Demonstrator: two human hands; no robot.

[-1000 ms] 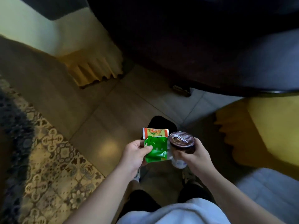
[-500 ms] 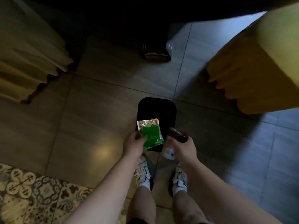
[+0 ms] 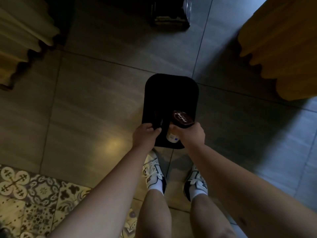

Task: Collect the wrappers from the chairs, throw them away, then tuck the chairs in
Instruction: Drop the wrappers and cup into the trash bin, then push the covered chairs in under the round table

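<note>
A black bin [image 3: 171, 90] stands on the floor just ahead of my feet, its inside too dark to see. My left hand [image 3: 145, 135] hovers over the bin's near left edge with the fingers curled in and nothing visible in them. My right hand [image 3: 193, 134] grips a small white cup with a brown lid [image 3: 181, 118], tilted over the near right part of the bin. The green wrapper is out of sight. Two chairs with yellow skirted covers stand apart, one at the upper left [image 3: 25, 31] and one at the upper right [image 3: 283, 48].
A dark table base [image 3: 169, 19] rests on the grey floor tiles beyond the bin, between the chairs. A patterned rug [image 3: 25, 194] covers the floor at the lower left. My white sneakers [image 3: 154, 172] are right behind the bin.
The green wrapper that my left hand held over the bin is gone from it, and the fingers have curled shut. My view tipped down and closer; the cup has moved over the bin.
</note>
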